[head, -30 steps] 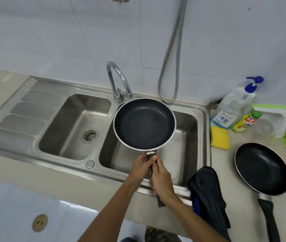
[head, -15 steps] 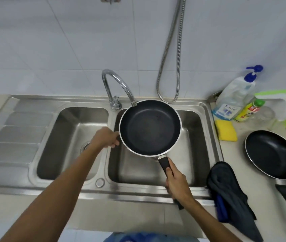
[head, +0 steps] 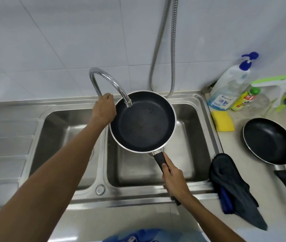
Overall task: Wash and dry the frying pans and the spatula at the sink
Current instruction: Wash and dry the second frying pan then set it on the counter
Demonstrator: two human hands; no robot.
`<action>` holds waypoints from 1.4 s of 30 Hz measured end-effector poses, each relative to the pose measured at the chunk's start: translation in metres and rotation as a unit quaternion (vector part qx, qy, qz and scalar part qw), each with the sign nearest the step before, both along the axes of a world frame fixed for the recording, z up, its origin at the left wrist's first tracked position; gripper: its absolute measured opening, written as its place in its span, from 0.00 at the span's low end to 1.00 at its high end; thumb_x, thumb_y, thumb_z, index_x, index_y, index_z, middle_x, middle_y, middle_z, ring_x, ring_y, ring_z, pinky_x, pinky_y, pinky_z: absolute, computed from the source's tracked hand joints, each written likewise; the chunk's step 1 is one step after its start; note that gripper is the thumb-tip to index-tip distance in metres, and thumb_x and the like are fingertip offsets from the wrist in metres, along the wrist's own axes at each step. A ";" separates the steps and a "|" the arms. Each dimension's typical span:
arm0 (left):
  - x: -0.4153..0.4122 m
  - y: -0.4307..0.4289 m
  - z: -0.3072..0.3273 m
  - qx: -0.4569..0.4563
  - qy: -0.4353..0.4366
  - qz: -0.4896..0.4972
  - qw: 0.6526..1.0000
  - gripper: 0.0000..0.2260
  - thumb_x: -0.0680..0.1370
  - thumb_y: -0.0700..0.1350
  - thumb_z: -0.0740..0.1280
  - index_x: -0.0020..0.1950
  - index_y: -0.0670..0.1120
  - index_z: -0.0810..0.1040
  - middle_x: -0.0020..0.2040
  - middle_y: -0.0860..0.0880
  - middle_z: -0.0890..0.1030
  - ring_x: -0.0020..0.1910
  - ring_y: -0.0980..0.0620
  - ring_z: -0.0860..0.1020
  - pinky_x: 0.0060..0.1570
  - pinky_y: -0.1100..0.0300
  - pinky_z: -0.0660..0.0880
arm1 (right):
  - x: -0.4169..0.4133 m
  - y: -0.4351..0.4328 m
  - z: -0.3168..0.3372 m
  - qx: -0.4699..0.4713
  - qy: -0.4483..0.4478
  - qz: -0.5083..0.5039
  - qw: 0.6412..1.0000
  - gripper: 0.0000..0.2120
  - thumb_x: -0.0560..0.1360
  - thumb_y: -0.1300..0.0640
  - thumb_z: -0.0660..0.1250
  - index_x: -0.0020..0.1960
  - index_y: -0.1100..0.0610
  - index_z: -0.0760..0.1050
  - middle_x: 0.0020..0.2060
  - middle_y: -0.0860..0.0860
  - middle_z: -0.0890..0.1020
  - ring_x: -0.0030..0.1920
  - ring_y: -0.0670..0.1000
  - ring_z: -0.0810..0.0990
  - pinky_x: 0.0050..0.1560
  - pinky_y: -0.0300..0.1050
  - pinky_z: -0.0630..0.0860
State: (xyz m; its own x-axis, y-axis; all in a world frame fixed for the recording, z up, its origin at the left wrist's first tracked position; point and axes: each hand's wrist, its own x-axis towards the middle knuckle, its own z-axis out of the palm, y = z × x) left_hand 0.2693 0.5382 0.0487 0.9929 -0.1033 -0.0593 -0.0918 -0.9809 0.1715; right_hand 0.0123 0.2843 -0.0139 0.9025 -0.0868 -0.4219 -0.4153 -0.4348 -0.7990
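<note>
A black non-stick frying pan with a silver rim hangs over the right basin of the steel sink, its bowl under the spout of the curved faucet. My right hand grips its black handle. My left hand reaches to the base of the faucet, its fingers curled round the tap there; the lever itself is hidden by the hand. No water shows at the spout. A second black frying pan lies on the counter at the right. No spatula is in view.
A yellow sponge, a clear soap pump bottle and a yellow bottle stand right of the sink. A dark cloth drapes over the sink's front right corner. A metal shower hose hangs behind. The left basin holds nothing.
My left hand let go of the pan handle and moved up to the faucet base. My right hand now holds the pan alone, shifted further under the spout.
</note>
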 end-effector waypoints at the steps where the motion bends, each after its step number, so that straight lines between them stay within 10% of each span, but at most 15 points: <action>1: -0.002 0.001 -0.001 -0.008 -0.002 0.005 1.000 0.18 0.82 0.41 0.62 0.70 0.37 0.72 0.70 0.38 0.74 0.68 0.37 0.73 0.67 0.42 0.73 | 0.000 0.000 0.000 0.001 0.001 0.001 1.000 0.24 0.85 0.51 0.54 0.78 0.35 0.58 0.33 0.52 0.78 0.30 0.49 0.76 0.31 0.46 0.77; 17: -0.063 0.025 -0.022 -0.129 -0.025 0.016 0.991 0.18 0.84 0.41 0.63 0.73 0.39 0.73 0.72 0.39 0.75 0.71 0.37 0.73 0.71 0.42 0.69 | -0.011 0.001 -0.008 -0.003 -0.003 -0.009 1.000 0.23 0.85 0.51 0.54 0.77 0.32 0.59 0.30 0.49 0.75 0.30 0.48 0.74 0.33 0.49 0.76; 27: -0.022 0.039 0.008 -0.051 -0.017 -0.027 0.998 0.12 0.79 0.41 0.72 0.62 0.50 0.83 0.59 0.44 0.85 0.56 0.38 0.82 0.54 0.43 0.80 | -0.016 0.005 -0.007 0.000 0.017 -0.012 1.000 0.23 0.85 0.51 0.54 0.77 0.34 0.59 0.32 0.48 0.76 0.31 0.47 0.75 0.33 0.44 0.76; 42: 0.024 0.032 0.026 -0.049 -0.071 0.009 0.996 0.10 0.75 0.44 0.76 0.54 0.43 0.83 0.50 0.41 0.85 0.49 0.35 0.82 0.47 0.45 0.78 | -0.015 -0.004 -0.006 -0.005 0.031 -0.015 0.999 0.23 0.85 0.50 0.55 0.76 0.31 0.58 0.34 0.49 0.78 0.32 0.47 0.78 0.35 0.45 0.79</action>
State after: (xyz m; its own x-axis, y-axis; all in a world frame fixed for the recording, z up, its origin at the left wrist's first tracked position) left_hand 0.2929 0.5698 0.0747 0.9923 -0.0833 0.0912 -0.1041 -0.9616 0.2540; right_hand -0.0030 0.2804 -0.0196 0.8719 -0.1177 -0.4754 -0.4762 -0.4304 -0.7668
